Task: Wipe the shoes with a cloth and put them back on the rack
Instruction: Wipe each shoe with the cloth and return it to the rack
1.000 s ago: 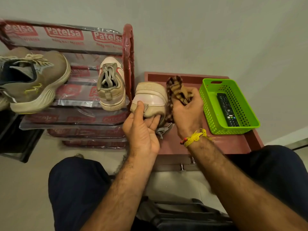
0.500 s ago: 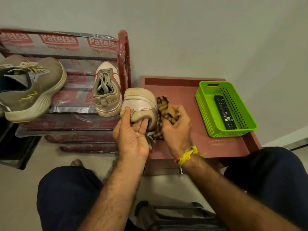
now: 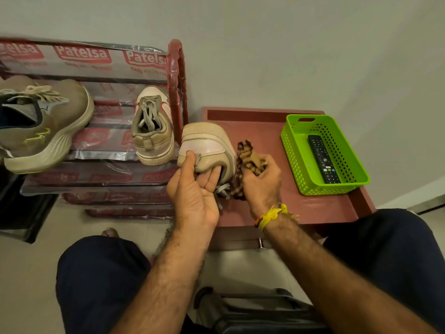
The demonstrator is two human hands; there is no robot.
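We hold the beige shoe (image 3: 208,147) in our left hand (image 3: 192,196), thumb pressed on its heel and fingers curled up inside the opening, so the grip is clamped on the shoe. The shoe is lifted in the gap between the rack (image 3: 177,75) and the red worktop (image 3: 269,131), sole turned away from us, its grey laces (image 3: 221,190) dangling below our fingers. Our right hand (image 3: 262,182) is closed round the brown striped cloth (image 3: 245,160), bunched in the grip and touching the shoe's right side. A yellow thread band (image 3: 272,214) circles our right wrist. On the rack's plastic-wrapped shelf the matching beige shoe (image 3: 153,126) stands with its heel toward us, just beside the rack's red end post, and a larger olive sneaker (image 3: 43,124) sits further left. On the worktop's right side a green basket (image 3: 301,162) holds a black remote (image 3: 323,159), well apart from our hands.
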